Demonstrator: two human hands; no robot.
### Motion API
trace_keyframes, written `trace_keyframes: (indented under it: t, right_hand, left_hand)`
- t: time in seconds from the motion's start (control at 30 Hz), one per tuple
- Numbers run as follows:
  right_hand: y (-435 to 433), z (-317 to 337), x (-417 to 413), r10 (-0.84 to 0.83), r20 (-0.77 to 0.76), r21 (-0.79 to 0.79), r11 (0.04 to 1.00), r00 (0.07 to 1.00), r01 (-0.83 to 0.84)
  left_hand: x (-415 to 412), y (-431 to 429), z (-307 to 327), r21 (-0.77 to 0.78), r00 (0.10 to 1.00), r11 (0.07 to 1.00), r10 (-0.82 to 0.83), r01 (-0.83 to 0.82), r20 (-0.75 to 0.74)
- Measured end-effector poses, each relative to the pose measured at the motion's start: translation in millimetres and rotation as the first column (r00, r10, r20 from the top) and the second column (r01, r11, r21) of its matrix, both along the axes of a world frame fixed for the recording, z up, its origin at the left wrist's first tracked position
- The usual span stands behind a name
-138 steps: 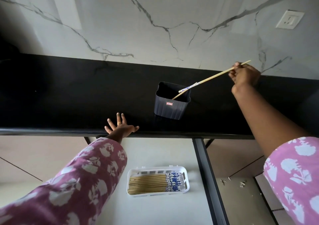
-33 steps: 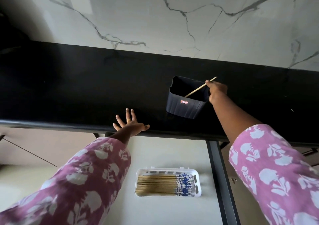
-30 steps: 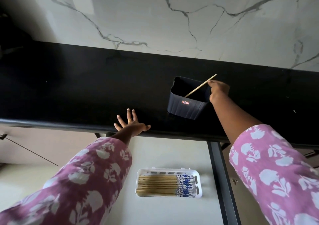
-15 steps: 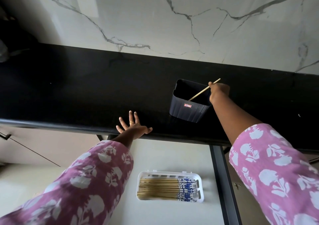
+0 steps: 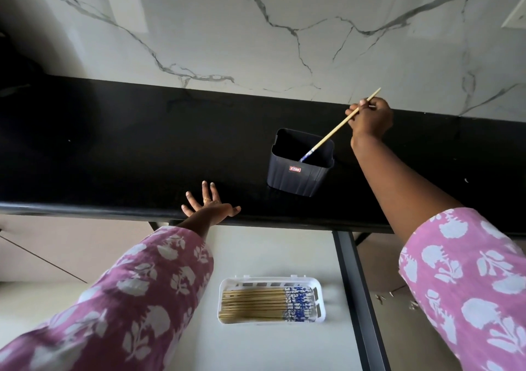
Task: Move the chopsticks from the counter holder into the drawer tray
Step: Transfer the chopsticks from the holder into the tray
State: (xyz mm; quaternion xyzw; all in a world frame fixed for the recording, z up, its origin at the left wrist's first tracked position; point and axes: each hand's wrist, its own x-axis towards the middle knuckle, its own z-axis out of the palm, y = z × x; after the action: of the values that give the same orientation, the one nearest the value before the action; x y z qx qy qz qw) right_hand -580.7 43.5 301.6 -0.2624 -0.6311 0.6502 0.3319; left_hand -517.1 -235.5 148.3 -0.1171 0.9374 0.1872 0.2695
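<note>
Nearest, the white slotted plastic tray (image 5: 319,317) holds a row of bamboo chopsticks (image 5: 256,305); the left hand (image 5: 209,209) rests spread flat on the black bench (image 5: 113,157); farther right, the right hand (image 5: 373,117) pinches one slim chopstick (image 5: 333,134), probably light and stiff, near its plain end, its patterned tip inside the dark ribbed plastic holder (image 5: 296,180).

Bare counter (image 5: 113,143) around holder (image 5: 299,177), wall (image 5: 256,29) behind
</note>
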Motion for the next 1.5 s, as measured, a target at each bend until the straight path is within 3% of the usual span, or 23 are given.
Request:
trace_keyframes:
  t: [0.13,0.3,0.47,0.63,0.7,0.77,0.83,0.9,1.03,1.1,1.23,1.5]
  right_hand:
    - [-6,27,23,0.025,-0.145,-0.131,0.99,0.989,-0.044]
    - [-18,40,59,0.161,-0.239,-0.135,0.971,0.958,-0.197]
    - [-50,14,91,0.418,-0.068,0.047,0.908,0.906,-0.416]
    - [-92,-41,117,0.626,0.194,0.116,0.75,0.755,-0.652]
    - [-109,-75,133,0.677,0.325,0.199,0.634,0.661,-0.747]
    - [-124,-113,150,0.664,0.498,0.353,0.433,0.558,-0.829]
    - [-137,-148,166,0.6,0.68,0.37,0.214,0.42,-0.904]
    - [-149,-176,181,0.506,0.8,0.325,0.087,0.323,-0.942]
    - [-167,-221,204,0.342,0.913,0.286,-0.151,0.222,-0.946]
    - [-171,-236,208,0.264,0.939,0.276,-0.195,0.221,-0.941]
    - [-172,-260,208,0.169,0.956,0.27,-0.179,0.24,-0.946]
    - [-173,-290,208,0.14,0.961,0.263,-0.21,0.237,-0.942]
  left_hand:
    - [-2,-4,-5,0.003,1.0,1.0,0.012,-0.012,-0.027]
    - [-1,-1,-7,0.029,0.998,1.0,0.005,-0.003,-0.066]
    - [1,-2,-8,0.033,0.995,0.999,0.001,0.002,-0.097]
    - [3,-3,-15,0.037,0.995,0.999,0.006,-0.002,-0.103]
    - [2,-1,-16,0.04,0.995,0.999,0.001,0.002,-0.096]
    - [-1,2,-15,0.047,0.995,0.999,-0.004,0.008,-0.098]
    - [-4,4,-13,0.043,0.995,0.999,0.003,0.001,-0.101]
    - [-5,2,-13,0.024,0.995,1.0,0.014,-0.012,-0.096]
    - [-5,1,-18,0.018,0.994,1.0,0.015,-0.013,-0.111]
    - [-4,3,-19,0.017,0.993,1.0,0.017,-0.015,-0.115]
    - [-6,5,-20,0.009,0.995,1.0,0.017,-0.016,-0.102]
    - [-11,8,-23,-0.015,0.997,1.0,0.022,-0.023,-0.079]
